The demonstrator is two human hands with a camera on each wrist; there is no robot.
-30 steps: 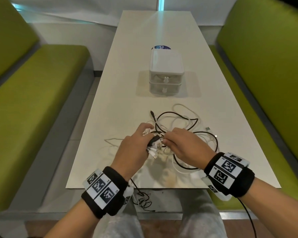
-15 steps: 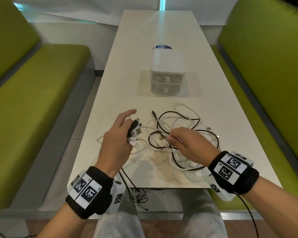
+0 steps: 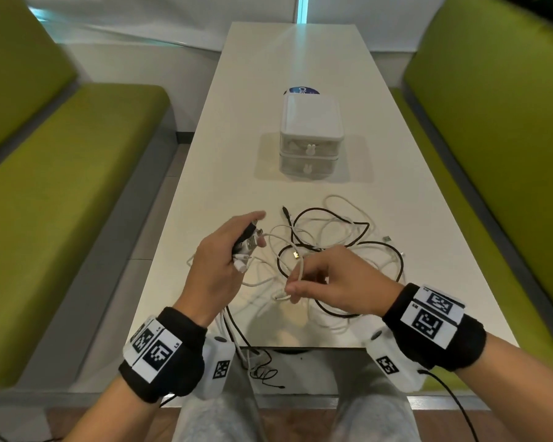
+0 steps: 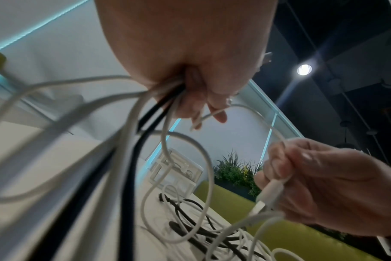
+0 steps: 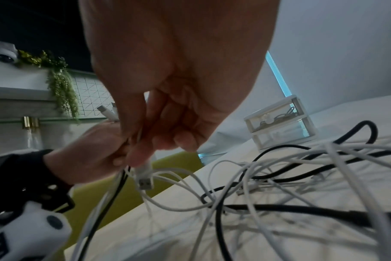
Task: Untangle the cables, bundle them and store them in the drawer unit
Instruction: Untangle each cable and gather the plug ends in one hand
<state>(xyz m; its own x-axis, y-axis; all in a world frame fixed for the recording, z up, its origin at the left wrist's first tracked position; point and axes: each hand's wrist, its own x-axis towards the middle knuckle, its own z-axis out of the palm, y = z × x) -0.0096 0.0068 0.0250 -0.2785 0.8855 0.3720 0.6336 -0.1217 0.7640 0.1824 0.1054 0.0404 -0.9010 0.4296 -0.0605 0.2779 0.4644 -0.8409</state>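
Note:
A tangle of white and black cables lies on the white table in front of me. My left hand is raised at the left and grips a bunch of cable ends, several plugs sticking out past the fingers; the same bunch shows in the left wrist view. My right hand pinches a white cable with a USB plug just above the pile. The white two-drawer unit stands farther back on the table, both drawers shut.
Green benches flank the table on both sides. Some cables hang over the table's near edge toward my lap. A blue round sticker lies behind the drawer unit.
My hands have drawn apart: the left moved left and up with the bunch of plug ends, while the right pulled a white cable back toward me out of the pile.

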